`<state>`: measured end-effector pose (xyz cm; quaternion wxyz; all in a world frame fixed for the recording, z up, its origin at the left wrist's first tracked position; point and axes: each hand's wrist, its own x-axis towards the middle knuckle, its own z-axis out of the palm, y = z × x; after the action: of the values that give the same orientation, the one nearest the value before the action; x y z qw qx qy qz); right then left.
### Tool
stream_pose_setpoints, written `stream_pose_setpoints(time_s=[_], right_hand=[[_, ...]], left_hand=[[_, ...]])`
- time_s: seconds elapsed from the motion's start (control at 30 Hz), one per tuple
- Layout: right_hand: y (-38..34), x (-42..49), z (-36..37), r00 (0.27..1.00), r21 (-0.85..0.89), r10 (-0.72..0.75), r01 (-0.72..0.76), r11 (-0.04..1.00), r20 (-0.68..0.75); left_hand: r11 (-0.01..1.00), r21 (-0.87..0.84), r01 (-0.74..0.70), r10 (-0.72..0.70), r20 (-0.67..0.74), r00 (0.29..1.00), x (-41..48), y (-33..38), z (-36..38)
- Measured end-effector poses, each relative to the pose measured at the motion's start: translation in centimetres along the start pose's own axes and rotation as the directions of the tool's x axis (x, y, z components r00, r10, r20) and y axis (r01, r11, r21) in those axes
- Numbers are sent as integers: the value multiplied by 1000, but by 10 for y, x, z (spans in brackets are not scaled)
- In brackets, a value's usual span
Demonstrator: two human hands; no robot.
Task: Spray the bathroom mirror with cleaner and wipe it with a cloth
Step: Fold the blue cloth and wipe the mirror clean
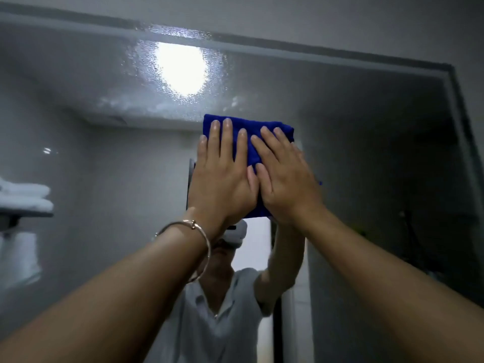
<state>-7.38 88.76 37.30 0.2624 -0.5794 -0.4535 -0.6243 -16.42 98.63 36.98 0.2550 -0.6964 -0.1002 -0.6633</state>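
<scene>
Both arms were raised and reached forward to the bathroom mirror [353, 121]. The left hand [222, 179] lay flat, fingers straight and slightly spread, pressing on the folded blue cloth [251, 124]. The right hand [286, 179] lay just beside it, also flat with fingers extended, its thumb touching the left hand. Neither hand curled round the cloth; both held it to the glass by flat pressure. A thin bracelet [195, 226] sat on the left wrist.

The hands covered most of the cloth; only its upper edge, a strip between the hands and a lower corner showed. The dark right part of the mirror could not be made out. The reflected person was partly hidden behind the forearms.

The cloth lay near the middle of the glass, just below a patch of spray droplets [136, 100] around the reflected ceiling light [180, 66]. The mirror frame [340, 52] ran well apart above and to the right, with bare glass on either side. Folded white towels [26, 196] showed at the left edge.
</scene>
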Motion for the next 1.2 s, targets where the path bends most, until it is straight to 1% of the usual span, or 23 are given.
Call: stream_pose_setpoints(time_s=[0.07, 0.13, 0.3, 0.43, 0.7, 0.87, 1.0, 1.2], right_hand=[[23, -14, -8, 999, 5, 38, -38, 999, -22], [33, -21, -9, 997, 11, 58, -57, 998, -51], [32, -23, -7, 992, 16, 52, -51, 999, -112], [31, -24, -6, 988, 18, 36, -34, 999, -150], [27, -27, -5, 990, 5, 57, -57, 998, -129], [27, -30, -4, 991, -21, 56, -59, 998, -121], [27, -31, -5, 993, 4, 43, -43, 999, -109], [32, -31, -9, 994, 36, 3, 1, 999, -109]], left_hand=[[1000, -1, -15, 15, 2, 1000, 3, 28, 8], [1000, 2, -22, 22, -6, 1000, 3, 40, 12], [1000, -26, 6, -4, 68, 998, -3, 43, 5], [999, -19, 47, -45, 89, 995, -8, 48, 3], [999, 1, 50, -50, 102, 994, -10, 45, 2], [999, -40, 31, -30, 39, 999, -15, 45, 7], [998, -38, 41, -41, -21, 999, -16, 46, 8], [1000, -1, 14, -14, 10, 1000, -13, 45, 9]])
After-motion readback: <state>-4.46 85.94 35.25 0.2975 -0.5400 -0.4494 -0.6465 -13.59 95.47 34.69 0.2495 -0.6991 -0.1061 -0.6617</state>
